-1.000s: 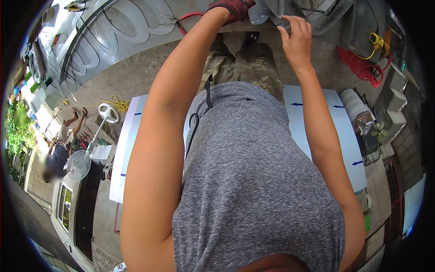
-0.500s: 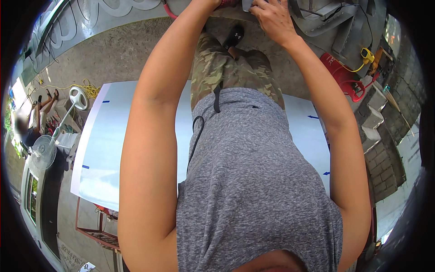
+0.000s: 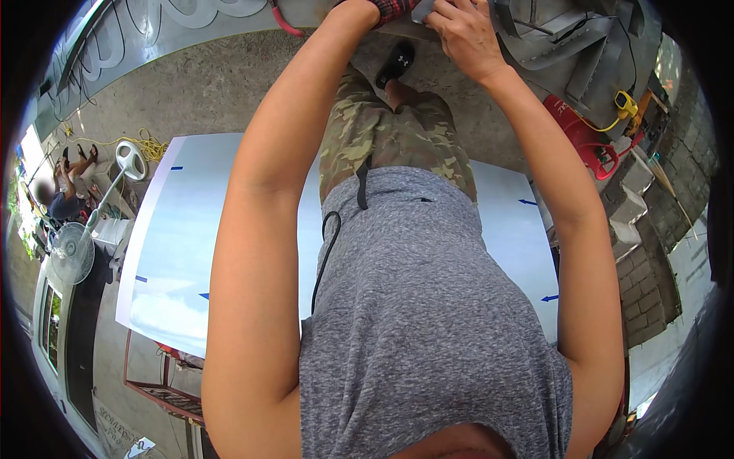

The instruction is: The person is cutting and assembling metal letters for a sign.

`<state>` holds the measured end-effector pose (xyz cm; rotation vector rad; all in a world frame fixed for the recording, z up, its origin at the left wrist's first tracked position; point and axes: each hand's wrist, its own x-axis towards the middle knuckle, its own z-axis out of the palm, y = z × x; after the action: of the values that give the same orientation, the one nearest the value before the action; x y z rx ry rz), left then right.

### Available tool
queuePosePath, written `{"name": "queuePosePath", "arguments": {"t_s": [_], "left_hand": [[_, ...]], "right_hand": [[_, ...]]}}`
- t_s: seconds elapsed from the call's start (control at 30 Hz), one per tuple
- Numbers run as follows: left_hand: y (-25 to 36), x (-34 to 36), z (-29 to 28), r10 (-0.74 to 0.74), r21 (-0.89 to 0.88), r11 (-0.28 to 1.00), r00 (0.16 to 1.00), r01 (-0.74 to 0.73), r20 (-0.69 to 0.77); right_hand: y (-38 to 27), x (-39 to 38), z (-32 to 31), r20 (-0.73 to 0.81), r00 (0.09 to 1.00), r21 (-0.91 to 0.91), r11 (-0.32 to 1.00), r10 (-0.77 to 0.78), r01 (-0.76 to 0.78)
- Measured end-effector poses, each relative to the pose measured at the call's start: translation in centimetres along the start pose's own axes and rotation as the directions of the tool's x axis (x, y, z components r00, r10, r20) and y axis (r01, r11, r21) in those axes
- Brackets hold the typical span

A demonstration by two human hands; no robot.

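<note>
Both my arms reach out to the top edge of the head view. My left hand (image 3: 391,11) wears a dark glove with red on it; its fingers are cut off by the edge. My right hand (image 3: 468,37) is bare, with its fingers curled closed against a small grey piece that looks like metal (image 3: 420,11). That piece lies between the two hands, and its upper part is out of view. Bent strips of grey sheet metal (image 3: 562,57) lie just right of my right hand. Left of my gloved hand is a red curved handle or hose (image 3: 284,19).
Behind me a large pale panel (image 3: 183,222) with blue tape marks rests on a red metal frame (image 3: 164,394). A white fan (image 3: 73,249) stands at left near a seated person (image 3: 65,191). At right are a red container (image 3: 577,138), a yellow plug (image 3: 625,103) and concrete blocks (image 3: 628,206).
The view has shifted slightly, and both hands sit a little lower in it. More of the left glove's cuff shows. The right fingers stay curled at the grey piece.
</note>
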<state>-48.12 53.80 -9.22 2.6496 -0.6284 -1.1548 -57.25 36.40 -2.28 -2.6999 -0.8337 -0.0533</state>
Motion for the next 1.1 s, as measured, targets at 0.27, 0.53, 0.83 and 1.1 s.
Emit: {"name": "queuePosePath", "arguments": {"t_s": [0.27,0.53,0.83,1.1], "left_hand": [[1.9,-2.9,-3.6,-0.077,-0.219,0.973,0.996,0.066,-0.045],[1.4,-3.1,-6.3,0.411,0.328,0.892,0.861,-0.311,-0.299],[6.9,0.4,-9.1,0.781,0.628,0.515,0.622,-0.584,-0.062],[8.6,2.2,-8.2,0.845,0.617,0.377,0.529,-0.691,0.075]], "right_hand": [[-1.7,-1.0,1.3,-0.068,0.965,-0.047,0.966,0.252,-0.256],[-0.9,-3.5,0.3,-0.092,0.897,-0.039,0.899,0.432,-0.437],[0.5,-5.1,-1.6,-0.094,0.907,-0.036,0.909,0.410,-0.414],[0.1,-6.9,-2.0,-0.119,0.882,0.018,0.889,0.457,-0.458]]}}
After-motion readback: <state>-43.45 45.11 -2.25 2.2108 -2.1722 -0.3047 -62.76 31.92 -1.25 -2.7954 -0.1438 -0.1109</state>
